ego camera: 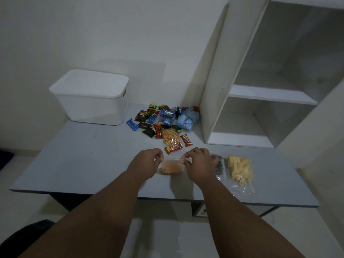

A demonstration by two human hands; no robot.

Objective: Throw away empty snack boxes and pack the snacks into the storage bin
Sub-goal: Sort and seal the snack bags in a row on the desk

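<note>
A small clear bag of orange snacks (170,167) hangs just above the grey table (83,155). My left hand (146,162) pinches its top left corner and my right hand (200,164) pinches its top right corner, stretching the top edge between them. Behind my hands lies a pile of wrapped snacks (160,120), with a clear bag of nuts (170,136) and two red packets (174,148) nearest. The white storage bin (93,101) stands at the back left with its lid on.
To the right of my right hand lie a bag of yellow stick snacks (240,169) and a dark packet (219,167). A white shelf unit (260,108) stands at the table's back right. A dark chair edge (22,237) shows at the lower left.
</note>
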